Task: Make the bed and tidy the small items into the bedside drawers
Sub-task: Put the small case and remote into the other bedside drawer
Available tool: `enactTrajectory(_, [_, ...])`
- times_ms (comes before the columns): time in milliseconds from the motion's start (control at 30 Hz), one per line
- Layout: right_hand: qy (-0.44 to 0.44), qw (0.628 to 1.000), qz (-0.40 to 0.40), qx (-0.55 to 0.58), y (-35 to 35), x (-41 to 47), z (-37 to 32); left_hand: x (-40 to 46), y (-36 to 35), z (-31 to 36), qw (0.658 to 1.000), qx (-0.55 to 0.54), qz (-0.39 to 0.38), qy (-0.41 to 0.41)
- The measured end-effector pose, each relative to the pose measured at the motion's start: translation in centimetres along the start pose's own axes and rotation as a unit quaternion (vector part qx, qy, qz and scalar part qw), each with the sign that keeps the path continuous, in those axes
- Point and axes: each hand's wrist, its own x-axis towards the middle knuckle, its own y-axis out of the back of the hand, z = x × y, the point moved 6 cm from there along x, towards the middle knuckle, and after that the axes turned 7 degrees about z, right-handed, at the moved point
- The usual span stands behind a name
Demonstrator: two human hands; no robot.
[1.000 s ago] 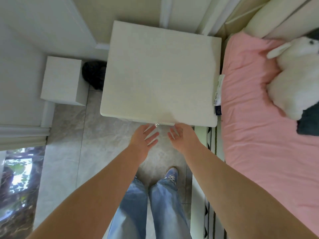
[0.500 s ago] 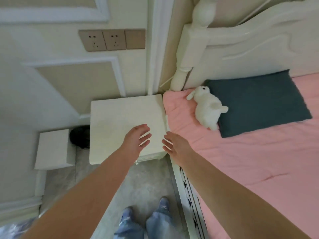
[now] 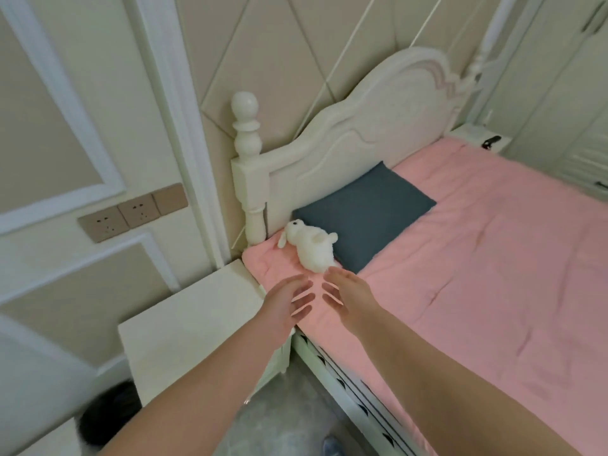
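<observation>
The bed's pink cover (image 3: pixel 477 258) lies spread flat up to the white headboard (image 3: pixel 371 126). A dark blue pillow (image 3: pixel 365 209) rests against the headboard. A white plush rabbit (image 3: pixel 312 246) lies on its side at the bed's near left corner, touching the pillow. My left hand (image 3: pixel 286 304) and my right hand (image 3: pixel 345 296) are held out side by side just in front of the rabbit, fingers spread, palms facing each other, holding nothing. The cream bedside table (image 3: pixel 194 317) stands left of the bed, its top bare and its drawer fronts hidden.
Wall sockets (image 3: pixel 131 212) sit on the panelled wall at the left. A dark round object (image 3: pixel 105 416) lies on the floor beside the bedside table. A second white bedside table (image 3: pixel 480 139) with a small dark item stands beyond the bed. Wardrobe doors (image 3: pixel 579 93) fill the far right.
The view has lifted from the bedside table's top to the bed. Both open hands moved from the table's front edge to the right, over the pink cover near the rabbit.
</observation>
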Motion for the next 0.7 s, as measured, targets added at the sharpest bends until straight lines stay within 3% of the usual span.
enactTrajectory(333, [0.078, 0.987, 0.132, 0.049, 10.6, -7.6, -2.0, -5.6, -6.3, -2.8, 0.99, 0.094, -0.104, 0.005])
enactTrajectory(700, [0.08, 0.952, 0.239, 0.174, 23.6, -15.4, 1.0, -12.7, -13.9, -9.5, 0.955, 0.206, -0.213, 0.019])
